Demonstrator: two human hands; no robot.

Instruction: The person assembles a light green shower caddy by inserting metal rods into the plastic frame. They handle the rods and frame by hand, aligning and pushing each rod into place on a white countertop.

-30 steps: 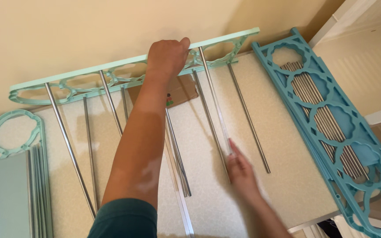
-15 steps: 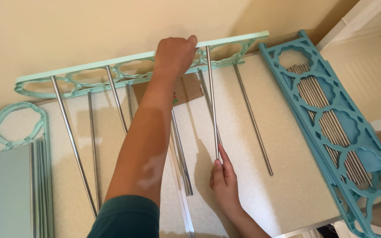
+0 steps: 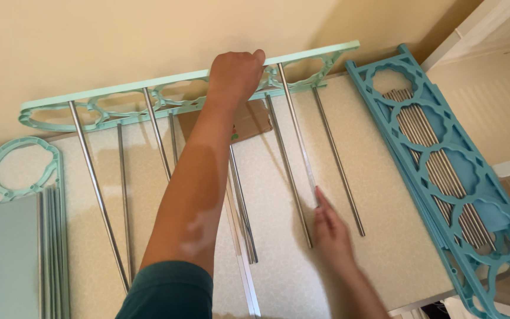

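Observation:
My left hand (image 3: pixel 234 74) reaches up and is shut on the top edge of a long mint-green openwork panel (image 3: pixel 119 97), which stands on edge against the beige wall. Several metal rods hang down from that panel over the table. One of them, a metal rod (image 3: pixel 296 130), runs from the panel just right of my left hand down to my right hand (image 3: pixel 330 233). My right fingertips pinch its lower end a little above the speckled table (image 3: pixel 385 248).
A blue openwork panel (image 3: pixel 444 171) lies along the table's right edge over a bundle of rods (image 3: pixel 429 147). Loose rods (image 3: pixel 337 159) and a white strip (image 3: pixel 246 277) lie mid-table, with a cardboard piece (image 3: pixel 249 121) behind. A small mint end panel (image 3: pixel 7 159) and stacked mint boards (image 3: pixel 1 260) sit left.
My right hand has taken hold of the rod's lower end and shifted it slightly right. My left hand stays gripping the mint panel.

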